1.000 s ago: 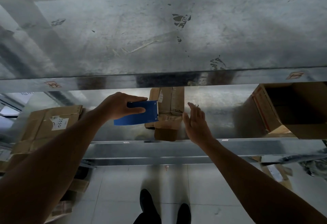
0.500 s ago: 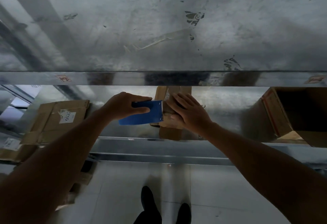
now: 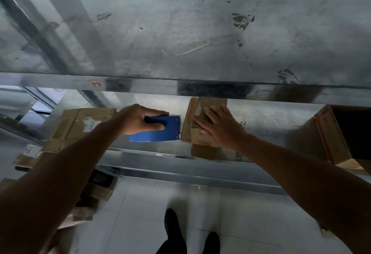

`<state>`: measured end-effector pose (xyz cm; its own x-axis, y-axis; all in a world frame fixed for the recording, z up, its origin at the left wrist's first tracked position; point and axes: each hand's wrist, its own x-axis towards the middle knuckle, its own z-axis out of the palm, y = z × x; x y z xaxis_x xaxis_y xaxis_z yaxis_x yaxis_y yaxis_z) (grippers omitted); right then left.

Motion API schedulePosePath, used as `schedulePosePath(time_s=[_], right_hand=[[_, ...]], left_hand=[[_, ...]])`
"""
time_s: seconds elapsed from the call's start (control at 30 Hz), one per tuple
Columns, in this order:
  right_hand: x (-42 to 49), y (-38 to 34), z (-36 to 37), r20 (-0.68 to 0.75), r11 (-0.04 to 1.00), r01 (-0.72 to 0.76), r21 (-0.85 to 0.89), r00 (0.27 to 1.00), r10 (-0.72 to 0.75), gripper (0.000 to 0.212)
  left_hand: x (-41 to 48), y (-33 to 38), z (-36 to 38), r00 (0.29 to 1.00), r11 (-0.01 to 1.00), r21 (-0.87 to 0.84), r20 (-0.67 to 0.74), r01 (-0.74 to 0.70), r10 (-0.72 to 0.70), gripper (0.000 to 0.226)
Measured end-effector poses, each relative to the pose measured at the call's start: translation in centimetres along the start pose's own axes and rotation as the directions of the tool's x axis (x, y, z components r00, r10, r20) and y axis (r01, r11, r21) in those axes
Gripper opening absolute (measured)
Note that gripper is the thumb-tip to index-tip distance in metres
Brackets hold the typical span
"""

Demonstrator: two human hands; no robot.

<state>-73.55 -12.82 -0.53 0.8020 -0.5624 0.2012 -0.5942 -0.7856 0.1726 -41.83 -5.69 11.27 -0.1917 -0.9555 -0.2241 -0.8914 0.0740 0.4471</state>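
A small brown cardboard box [image 3: 195, 133] lies on the lower metal shelf [image 3: 140, 153], under the upper shelf board. My left hand [image 3: 138, 120] grips a blue tape dispenser [image 3: 160, 130], whose front edge sits against the left side of the box. My right hand [image 3: 220, 127] rests flat on top of the box with its fingers straight and spread. The far end of the box is hidden behind the upper shelf's front edge.
The upper metal shelf [image 3: 200, 33] fills the top of the view. A labelled flat carton [image 3: 80, 125] lies at the left of the lower shelf, an open carton [image 3: 345, 135] at the right. More cardboard [image 3: 96, 191] lies on the tiled floor, near my shoes [image 3: 172, 225].
My right hand came in from the right, upright and apart from the box, and settled flat on its top. The dispenser stayed beside the box's left side.
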Motion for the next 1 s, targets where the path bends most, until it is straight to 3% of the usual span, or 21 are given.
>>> schedulePosePath(time_s=[0.13, 0.33, 0.67, 0.9, 1.0], right_hand=[[0.6, -0.6, -0.8, 0.037, 1.000, -0.023, -0.003, 0.999, 0.023, 0.058], [1.7, -3.2, -1.6, 0.109, 0.957, -0.285, 0.057, 0.954, 0.278, 0.082], [2.3, -3.7, -1.2, 0.071, 0.943, -0.326, 0.068, 0.944, 0.321, 0.078], [3.2, -4.9, -2.0, 0.081, 0.938, -0.343, 0.056, 0.938, 0.338, 0.069], [2.4, -4.9, -1.9, 0.088, 0.931, -0.358, 0.073, 0.932, 0.352, 0.070]], left_hand=[[0.1, 0.3, 0.1, 0.998, 0.989, 0.150, -0.067, 0.016, -0.006, 0.055], [2.5, 2.9, 2.9, 0.984, 0.893, 0.449, -0.170, 0.026, 0.057, 0.054], [2.6, 3.8, 3.5, 0.966, 0.769, 0.637, -0.226, 0.050, 0.125, 0.055], [2.8, 3.7, 2.8, 0.963, 0.678, 0.735, -0.175, -0.009, 0.203, 0.050], [3.9, 2.9, 2.3, 0.980, 0.527, 0.849, -0.076, -0.034, 0.185, 0.043]])
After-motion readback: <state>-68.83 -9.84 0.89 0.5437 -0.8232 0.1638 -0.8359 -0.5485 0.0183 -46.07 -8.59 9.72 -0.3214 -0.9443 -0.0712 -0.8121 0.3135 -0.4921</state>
